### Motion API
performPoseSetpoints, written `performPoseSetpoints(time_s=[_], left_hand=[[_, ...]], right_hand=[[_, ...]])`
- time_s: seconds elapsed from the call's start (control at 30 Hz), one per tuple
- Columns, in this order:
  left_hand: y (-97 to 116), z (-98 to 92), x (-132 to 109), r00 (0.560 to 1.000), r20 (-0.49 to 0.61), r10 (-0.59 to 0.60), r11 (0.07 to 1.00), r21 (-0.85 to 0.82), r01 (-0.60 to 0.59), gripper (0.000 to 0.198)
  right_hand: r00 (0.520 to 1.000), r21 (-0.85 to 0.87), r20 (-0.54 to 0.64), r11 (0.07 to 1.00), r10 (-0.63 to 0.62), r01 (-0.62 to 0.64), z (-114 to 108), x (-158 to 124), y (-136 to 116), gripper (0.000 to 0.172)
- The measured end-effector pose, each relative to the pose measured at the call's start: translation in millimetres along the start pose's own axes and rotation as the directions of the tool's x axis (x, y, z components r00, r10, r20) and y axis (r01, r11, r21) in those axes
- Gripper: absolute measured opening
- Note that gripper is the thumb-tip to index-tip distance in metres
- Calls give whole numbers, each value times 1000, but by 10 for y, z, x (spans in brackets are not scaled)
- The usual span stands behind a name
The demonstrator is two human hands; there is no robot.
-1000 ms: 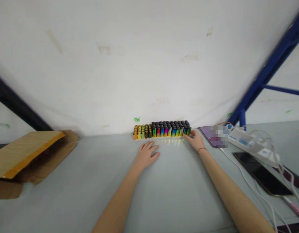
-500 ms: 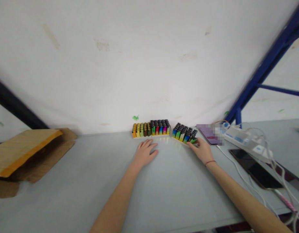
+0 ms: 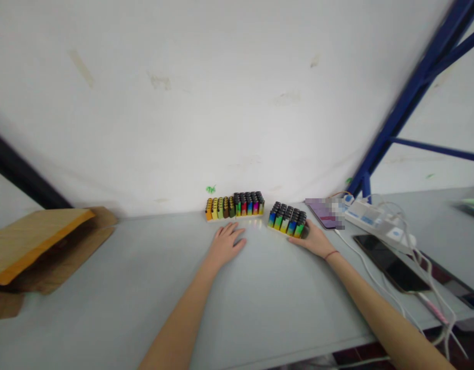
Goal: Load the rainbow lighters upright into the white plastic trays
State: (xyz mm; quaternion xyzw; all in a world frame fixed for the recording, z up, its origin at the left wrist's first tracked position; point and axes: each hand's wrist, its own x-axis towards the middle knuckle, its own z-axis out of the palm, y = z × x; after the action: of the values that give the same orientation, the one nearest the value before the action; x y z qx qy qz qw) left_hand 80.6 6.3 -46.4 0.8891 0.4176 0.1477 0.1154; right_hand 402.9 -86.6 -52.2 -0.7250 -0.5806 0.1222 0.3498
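On the table by the wall stand trays of upright lighters. My right hand (image 3: 313, 240) grips the right end of a tray of lighters (image 3: 287, 220) with black tops and blue, green and yellow bodies. Its thumb lies along the tray's front, while the other fingers are partly hidden at the end and behind. My left hand (image 3: 226, 243) rests flat on the table with fingers spread, holding nothing. Just beyond its fingertips are a tray of yellow to dark lighters (image 3: 220, 208) and, beside that, a tray of multicoloured lighters (image 3: 249, 204).
An open cardboard box (image 3: 44, 241) lies at the left. To the right are a purple phone-like device (image 3: 321, 212), a white power strip (image 3: 375, 223), a dark phone (image 3: 391, 262) and loose white cables (image 3: 370, 270). A blue metal frame (image 3: 391, 123) rises at the right.
The right tray has come slightly nearer to me, and the lighters at its right end, tilted before, now stand upright. My left hand stays flat. The view has shifted a little.
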Motion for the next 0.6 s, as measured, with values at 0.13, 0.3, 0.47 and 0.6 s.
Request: performPoseSetpoints(time_s=[0.13, 0.3, 0.47, 0.6], left_hand=[[107, -42, 1, 996, 30, 79, 981, -181, -73, 76], [290, -163, -15, 971, 98, 217, 867, -476, -146, 106], [218, -352, -23, 955, 188, 227, 784, -617, -65, 74], [60, -422, -78, 962, 203, 181, 750, -661, -2, 74]], right_hand=[[990, 68, 116, 995, -79, 71, -67, -296, -55, 82], [954, 135, 223, 975, -201, 174, 24, -524, -321, 86], [900, 177, 277, 938, -337, 297, 202, -411, -587, 91], [897, 183, 272, 934, -349, 307, 341, -272, -635, 91]])
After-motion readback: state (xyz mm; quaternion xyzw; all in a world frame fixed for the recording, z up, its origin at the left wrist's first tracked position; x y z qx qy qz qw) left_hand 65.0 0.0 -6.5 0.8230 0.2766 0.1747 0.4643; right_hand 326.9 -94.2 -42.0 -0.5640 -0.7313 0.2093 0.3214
